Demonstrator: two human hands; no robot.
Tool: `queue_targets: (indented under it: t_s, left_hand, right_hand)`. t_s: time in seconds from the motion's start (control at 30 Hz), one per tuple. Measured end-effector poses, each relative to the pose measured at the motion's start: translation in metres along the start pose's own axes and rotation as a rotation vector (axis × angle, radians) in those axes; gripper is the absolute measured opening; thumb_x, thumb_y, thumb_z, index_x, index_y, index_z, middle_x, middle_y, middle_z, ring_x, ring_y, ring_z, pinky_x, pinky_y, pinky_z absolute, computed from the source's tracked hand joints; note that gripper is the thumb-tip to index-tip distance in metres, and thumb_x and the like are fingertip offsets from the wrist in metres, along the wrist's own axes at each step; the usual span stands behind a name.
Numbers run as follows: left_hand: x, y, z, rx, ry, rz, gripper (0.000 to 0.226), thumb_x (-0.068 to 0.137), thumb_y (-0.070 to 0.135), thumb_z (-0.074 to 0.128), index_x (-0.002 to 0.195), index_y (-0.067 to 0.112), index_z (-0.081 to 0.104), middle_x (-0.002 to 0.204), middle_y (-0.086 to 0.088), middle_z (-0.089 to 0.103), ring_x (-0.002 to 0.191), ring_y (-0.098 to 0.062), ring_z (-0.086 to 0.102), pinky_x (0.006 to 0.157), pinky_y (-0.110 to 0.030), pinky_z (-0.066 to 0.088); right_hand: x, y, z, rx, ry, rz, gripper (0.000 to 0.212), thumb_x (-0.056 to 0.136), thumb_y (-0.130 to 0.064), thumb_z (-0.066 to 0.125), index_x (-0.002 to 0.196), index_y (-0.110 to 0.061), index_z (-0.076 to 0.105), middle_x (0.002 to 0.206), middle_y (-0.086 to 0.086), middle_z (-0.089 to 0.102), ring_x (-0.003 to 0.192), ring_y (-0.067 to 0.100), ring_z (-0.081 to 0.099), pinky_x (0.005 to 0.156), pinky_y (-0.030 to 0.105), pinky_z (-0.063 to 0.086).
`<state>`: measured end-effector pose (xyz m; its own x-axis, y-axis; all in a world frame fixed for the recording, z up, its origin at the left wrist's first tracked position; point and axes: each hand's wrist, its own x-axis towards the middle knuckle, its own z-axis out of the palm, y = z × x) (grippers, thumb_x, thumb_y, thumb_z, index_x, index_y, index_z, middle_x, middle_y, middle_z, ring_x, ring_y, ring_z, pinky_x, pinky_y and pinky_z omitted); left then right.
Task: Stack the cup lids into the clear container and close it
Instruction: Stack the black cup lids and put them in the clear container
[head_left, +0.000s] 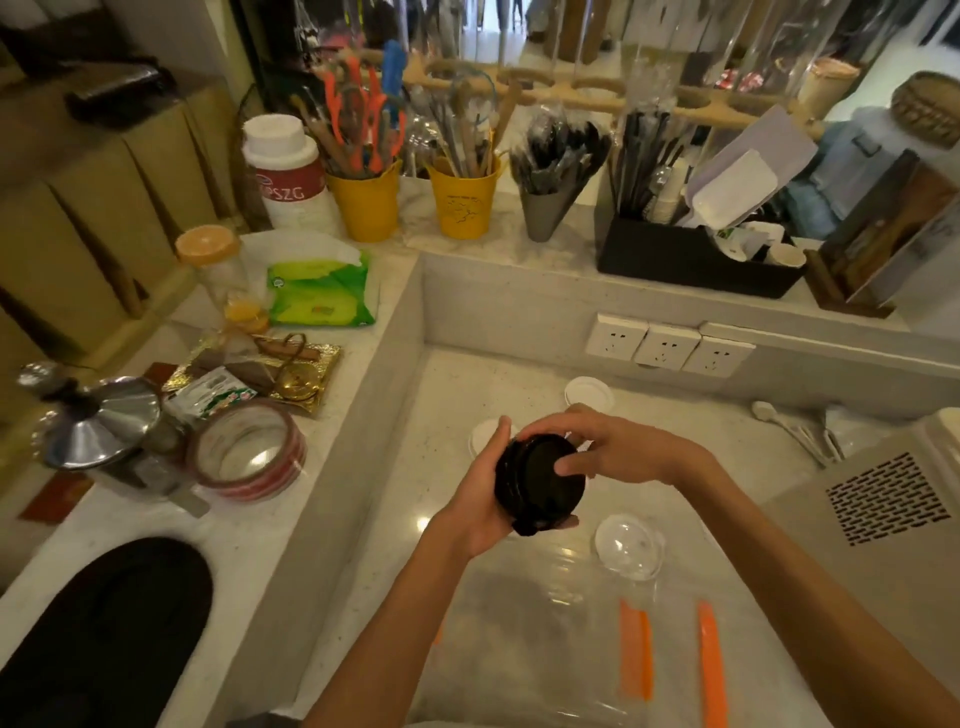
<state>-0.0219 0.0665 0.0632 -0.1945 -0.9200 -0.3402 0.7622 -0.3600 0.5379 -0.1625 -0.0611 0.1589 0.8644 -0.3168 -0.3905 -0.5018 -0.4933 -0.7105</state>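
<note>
A stack of black cup lids (537, 480) is held above the counter between both hands. My left hand (480, 512) grips the stack from below and the left side. My right hand (618, 449) rests its fingers on the top lid and its far edge. Beneath my arms lies the clear container (545, 639) with orange clips (636, 654). A clear dome lid (629, 545) sits on the counter just right of the stack. Two white lids lie farther back, one (588, 392) near the sockets and one (485, 436) partly hidden behind my left hand.
A raised ledge on the left carries a tape roll (248, 449), a metal pot lid (104, 421) and a green wipes pack (319, 293). Yellow cups of utensils (366, 200) and a black organiser (696, 260) line the back. White spoons (795, 434) and a vented machine (883, 499) are at right.
</note>
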Motion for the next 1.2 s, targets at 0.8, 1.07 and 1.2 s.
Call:
queue_targets:
  t_s: [0.8,1.07,1.2]
  left_hand:
    - [-0.051,-0.01,-0.011,-0.001,0.25,0.24,0.07,0.09,0.076,0.045,0.126,0.021,0.07,0.122,-0.012,0.074,0.115,-0.034,0.07,0.082,-0.046,0.061]
    - [-0.059,-0.011,-0.014,0.025,0.299,0.228,0.073,0.088,0.081,0.043,0.124,0.025,0.071,0.12,-0.012,0.075,0.116,-0.031,0.07,0.086,-0.047,0.06]
    - [-0.061,-0.01,-0.012,0.058,0.315,0.243,0.068,0.088,0.079,0.045,0.12,0.026,0.074,0.113,-0.008,0.078,0.111,-0.03,0.072,0.082,-0.045,0.061]
  right_hand:
    - [0.007,-0.041,0.076,0.029,0.239,-0.002,0.063,0.076,-0.051,0.075,0.133,-0.042,0.05,0.132,-0.013,0.047,0.119,0.012,0.052,0.092,0.04,0.057]
    - [0.005,-0.042,0.086,0.011,0.239,-0.065,0.06,0.079,-0.051,0.072,0.134,-0.043,0.05,0.132,-0.014,0.049,0.119,0.012,0.052,0.09,0.03,0.057]
    - [0.005,-0.04,0.092,0.063,0.278,-0.081,0.062,0.081,-0.053,0.07,0.138,-0.04,0.048,0.135,-0.013,0.05,0.122,0.009,0.051,0.094,0.025,0.053]
